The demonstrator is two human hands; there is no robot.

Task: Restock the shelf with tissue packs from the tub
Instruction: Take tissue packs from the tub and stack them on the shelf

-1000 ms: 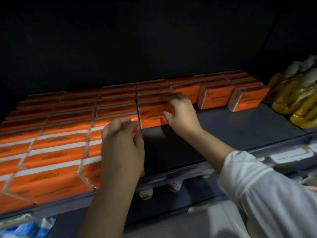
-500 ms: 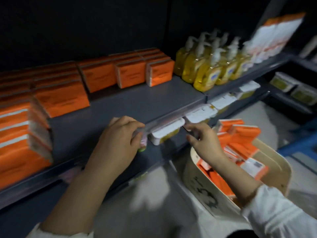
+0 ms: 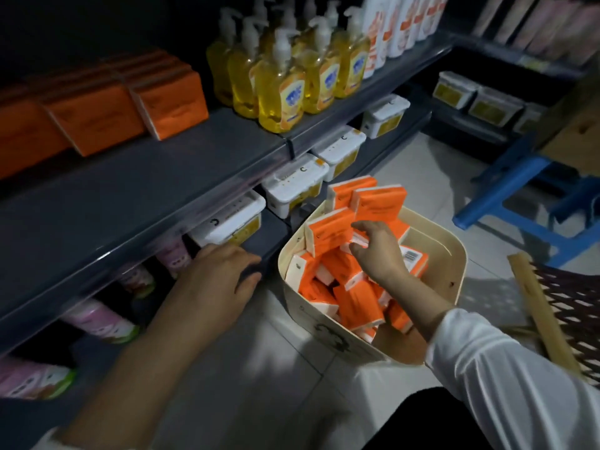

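Observation:
A cream tub [image 3: 431, 228] stands on the floor, filled with several loose orange tissue packs [image 3: 357, 306]. My right hand [image 3: 380, 251] reaches down into it, with fingers and thumb curled round the white end of one pack [image 3: 358, 243]. My left hand [image 3: 214, 280] rests at the front edge of the lower shelf and holds nothing. The grey shelf [image 3: 146, 190] above carries rows of orange tissue packs [image 3: 168, 102] at its back left, with bare board in front of them.
Yellow soap pump bottles [image 3: 282, 92] stand to the right of the packs. White lidded boxes [image 3: 292, 186] and pink bottles [image 3: 97, 323] fill the lower shelf. A blue stool [image 3: 506, 190] and a wooden frame with netting [image 3: 545, 319] stand to the right of the tub.
Both hands left the shelved packs and dropped. The view swung right and down. My right hand went into the tub; my left hand sank to the lower shelf's edge.

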